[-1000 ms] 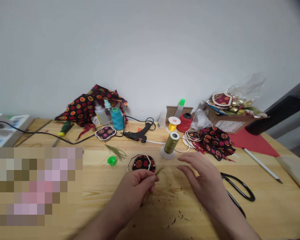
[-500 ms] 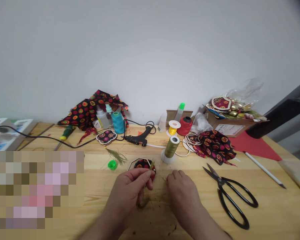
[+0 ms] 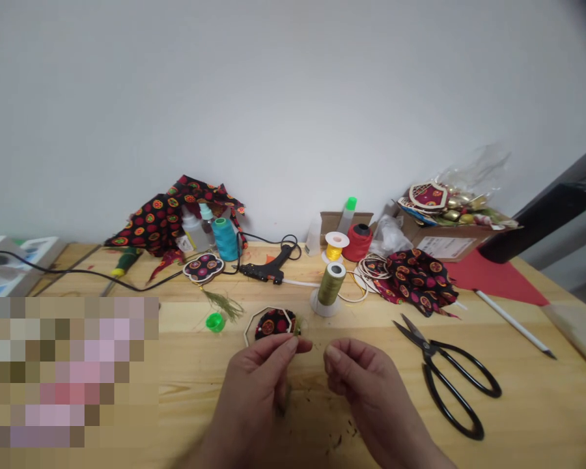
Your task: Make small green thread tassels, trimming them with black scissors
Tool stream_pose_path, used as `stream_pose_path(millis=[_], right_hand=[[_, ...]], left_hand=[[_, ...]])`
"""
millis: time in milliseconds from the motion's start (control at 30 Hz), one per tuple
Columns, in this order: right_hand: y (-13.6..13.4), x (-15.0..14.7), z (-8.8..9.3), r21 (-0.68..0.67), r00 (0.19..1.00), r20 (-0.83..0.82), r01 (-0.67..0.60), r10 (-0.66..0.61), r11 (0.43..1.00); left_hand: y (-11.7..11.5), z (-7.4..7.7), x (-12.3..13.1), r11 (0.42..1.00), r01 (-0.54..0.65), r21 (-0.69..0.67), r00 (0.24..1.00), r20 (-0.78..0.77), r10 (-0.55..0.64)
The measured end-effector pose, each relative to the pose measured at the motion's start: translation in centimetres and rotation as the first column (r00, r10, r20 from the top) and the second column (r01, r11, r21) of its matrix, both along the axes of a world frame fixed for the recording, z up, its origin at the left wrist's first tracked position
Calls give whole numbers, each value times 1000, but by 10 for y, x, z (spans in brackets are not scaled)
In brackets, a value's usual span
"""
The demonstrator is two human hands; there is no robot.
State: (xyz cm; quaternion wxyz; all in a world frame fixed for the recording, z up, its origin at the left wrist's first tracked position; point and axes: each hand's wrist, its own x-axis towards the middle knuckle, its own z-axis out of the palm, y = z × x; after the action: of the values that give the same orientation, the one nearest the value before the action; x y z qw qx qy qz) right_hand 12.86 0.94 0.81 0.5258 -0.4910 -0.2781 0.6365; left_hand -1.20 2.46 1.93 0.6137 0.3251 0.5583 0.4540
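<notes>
My left hand [image 3: 258, 381] is closed in a pinch on an olive thread tassel [image 3: 297, 324], whose top shows above the fingertips and whose strands hang dimly below the palm. Just to its right, my right hand [image 3: 364, 378] has thumb and forefinger pressed together; anything between them is too fine to make out. Behind the left hand lies an octagonal frame [image 3: 247, 332] with dark patterned fabric [image 3: 273, 324], partly covered by the fingers. An olive thread spool [image 3: 331, 286] stands upright beyond the gap between my hands.
Black-handled scissors [image 3: 427, 348] lie to the right, blades half apart. A glue gun [image 3: 266, 270], a teal thread cone [image 3: 224, 240], a red thread spool [image 3: 359, 242] and a green cap [image 3: 215, 322] are farther back. A flower-shaped ornament [image 3: 204, 267] with a tassel lies left. Dark scraps dot the near tabletop.
My right hand has lifted off the tabletop and turned, its thumb now showing against the forefinger. The left hand keeps its pinch. The whole view has shifted slightly.
</notes>
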Motion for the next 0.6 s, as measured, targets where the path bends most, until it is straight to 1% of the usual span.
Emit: stream_pose_path(millis=[67,167,400,533,600], right_hand=[[1,-7,3,4,997,51,57,-57,998],[1,-13,6,29,982,161,97,-100,995],[2,-17,8,100,942,303,117,-142,988],[2,-17,13,156,913,376,107,-159,982],[3,-17,15,181,907,384,107,-170,978]], left_hand=[[-3,-3,3,1000,19,3,1000,-15,-19],[-5,-7,7,1000,21,-5,1000,-8,-21],[-6,-5,15,999,-6,-36,1000,29,7],[-7,-9,15,999,20,-38,998,66,-17],[-8,-11,14,999,24,-43,997,68,-21]])
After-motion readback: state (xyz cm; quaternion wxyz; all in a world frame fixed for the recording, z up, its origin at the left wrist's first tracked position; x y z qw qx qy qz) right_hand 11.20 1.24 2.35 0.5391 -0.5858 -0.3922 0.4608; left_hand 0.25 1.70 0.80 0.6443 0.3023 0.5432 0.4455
